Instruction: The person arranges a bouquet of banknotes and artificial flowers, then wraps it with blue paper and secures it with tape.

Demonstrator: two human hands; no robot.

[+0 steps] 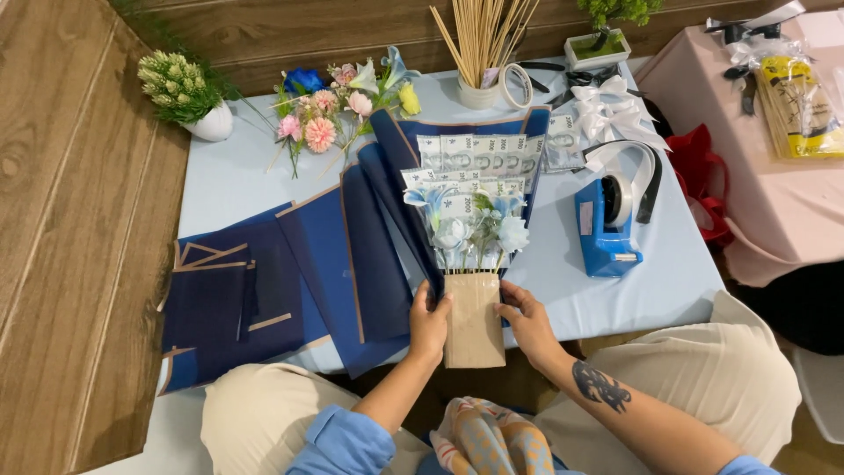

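Clamped both hands, left (428, 324) and right (527, 322), on brown paper wrap (474, 318) at near tabletop (230, 176) edge. Looked light, soft, crushable; best gripped low on sides. Pale flowers (479, 230) and banknotes (479, 157) above, blue paper sheets (334, 264) left, tape dispenser (607, 230) right.

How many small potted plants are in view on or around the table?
2. One white pot with pale green buds sits at the table's far left corner; one square white pot with a green plant sits at the far edge, right of the stick cup. Others may lie outside the frame.
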